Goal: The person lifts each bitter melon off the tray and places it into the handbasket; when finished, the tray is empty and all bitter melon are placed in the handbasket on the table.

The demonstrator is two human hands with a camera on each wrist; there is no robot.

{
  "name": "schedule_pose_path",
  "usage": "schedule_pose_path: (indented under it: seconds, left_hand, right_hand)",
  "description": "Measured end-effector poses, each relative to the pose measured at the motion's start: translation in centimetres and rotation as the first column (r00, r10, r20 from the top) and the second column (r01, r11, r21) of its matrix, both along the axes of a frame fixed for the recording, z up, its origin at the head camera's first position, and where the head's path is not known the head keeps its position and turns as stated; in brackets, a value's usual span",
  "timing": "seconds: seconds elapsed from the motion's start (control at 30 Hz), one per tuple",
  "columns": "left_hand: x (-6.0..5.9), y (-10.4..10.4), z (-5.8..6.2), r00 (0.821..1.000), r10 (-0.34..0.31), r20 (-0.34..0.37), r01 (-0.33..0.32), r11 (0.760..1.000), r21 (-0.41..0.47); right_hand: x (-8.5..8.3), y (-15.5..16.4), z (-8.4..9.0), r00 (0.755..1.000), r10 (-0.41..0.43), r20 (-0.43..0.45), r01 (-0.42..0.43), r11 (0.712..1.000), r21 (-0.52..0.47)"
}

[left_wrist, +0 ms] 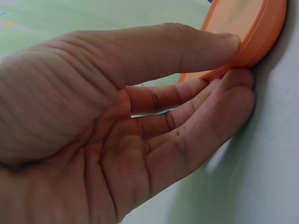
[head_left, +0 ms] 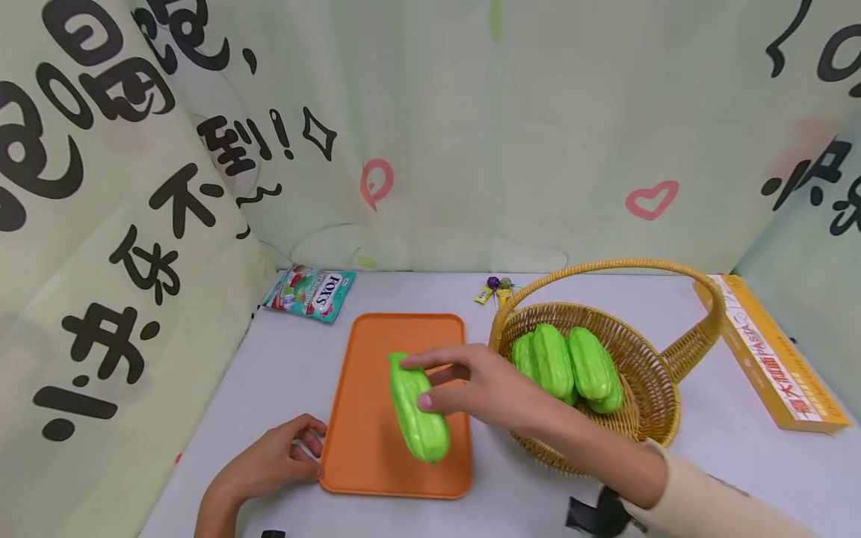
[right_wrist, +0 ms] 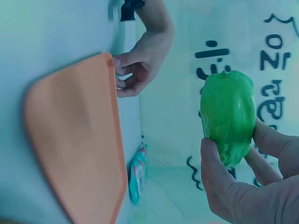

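Observation:
Above the orange tray [head_left: 370, 403], my right hand [head_left: 464, 385] holds a long, ribbed green toy vegetable [head_left: 418, 411] between thumb and fingers. In the right wrist view the green toy vegetable [right_wrist: 228, 116] appears end-on, clear of the tray [right_wrist: 74, 126]. My left hand [head_left: 276, 459] is at the tray's near left corner. The left wrist view shows its thumb on the tray's rim [left_wrist: 261, 37] and its fingertips against the side below. Several similar green vegetables [head_left: 551, 362] lie in a wicker basket [head_left: 649, 373] beneath and beyond my right forearm.
The basket's tall arched handle [head_left: 625, 265] rises to the right. A teal FOX'S candy bag [head_left: 312, 293] lies behind the tray at left, small wrapped candies [head_left: 494, 288] at the back. A yellow-orange box [head_left: 780, 351] stands right of the basket. Printed curtains surround the white table.

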State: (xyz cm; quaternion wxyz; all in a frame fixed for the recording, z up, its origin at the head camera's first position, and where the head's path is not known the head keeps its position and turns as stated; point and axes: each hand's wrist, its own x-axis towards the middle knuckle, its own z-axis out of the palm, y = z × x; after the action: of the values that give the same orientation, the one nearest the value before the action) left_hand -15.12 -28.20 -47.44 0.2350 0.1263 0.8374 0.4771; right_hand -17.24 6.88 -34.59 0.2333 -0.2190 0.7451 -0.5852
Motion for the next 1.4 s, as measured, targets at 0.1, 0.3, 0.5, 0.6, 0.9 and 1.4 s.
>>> schedule_pose_path:
  seconds: [0.1, 0.3, 0.5, 0.6, 0.9, 1.4]
  left_hand:
    - [0.1, -0.3, 0.0, 1.0, 0.009, 0.0, -0.009, 1.0, 0.004]
    - [0.2, -0.6, 0.0, 1.0, 0.007, -0.006, -0.007, 1.0, 0.007]
    - [0.0, -0.6, 0.2, 1.0, 0.005, -0.008, -0.005, 1.0, 0.004]
    - [-0.1, -0.6, 0.2, 1.0, 0.007, 0.006, -0.007, 1.0, 0.017]
    - [-0.1, -0.3, 0.1, 1.0, 0.006, 0.006, -0.006, 1.0, 0.017]
    - [0.0, 0.0, 0.2, 1.0, 0.005, -0.002, -0.005, 1.0, 0.004]
  right_hand:
    - [2.1, 3.6, 1.2, 0.995, -0.031, -0.094, 0.041, 0.993, 0.109]
    - [4.3, 9.7, 2.4, 0.97, -0.11, -0.218, 0.158, 0.964, 0.214]
    - [4.1, 13.7, 2.0, 0.948, -0.181, -0.262, 0.26, 0.916, 0.307]
    - [3.1, 15.1, 1.5, 0.931, -0.193, -0.308, 0.295, 0.896, 0.331]
    - [-1.9, 18.5, -0.5, 0.928, -0.238, -0.286, 0.328, 0.886, 0.328]
    - [-3.7, 19.2, -2.7, 0.941, -0.277, -0.195, 0.328, 0.889, 0.32]
